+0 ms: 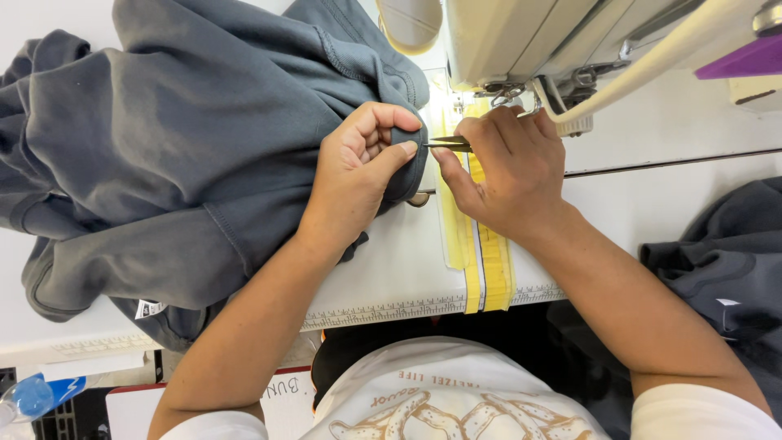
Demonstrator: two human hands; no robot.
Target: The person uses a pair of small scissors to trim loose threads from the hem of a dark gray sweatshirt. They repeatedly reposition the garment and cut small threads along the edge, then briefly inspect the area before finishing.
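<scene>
A dark grey sweatshirt garment point(171, 155) lies bunched on the white sewing table point(399, 277), left of the machine. My left hand point(358, 163) pinches a fold of its edge between thumb and fingers. My right hand point(509, 171) holds small thread snips point(450, 143), whose dark blades point left and meet the pinched fabric edge. Both hands sit just in front of the sewing machine's needle area point(505, 90).
The cream sewing machine head point(554, 37) overhangs the top right. Yellow tape strips point(485, 261) run down the table to a printed ruler at its front edge. More dark grey fabric point(725, 269) hangs at the right. A plastic bottle point(28, 399) lies at the bottom left.
</scene>
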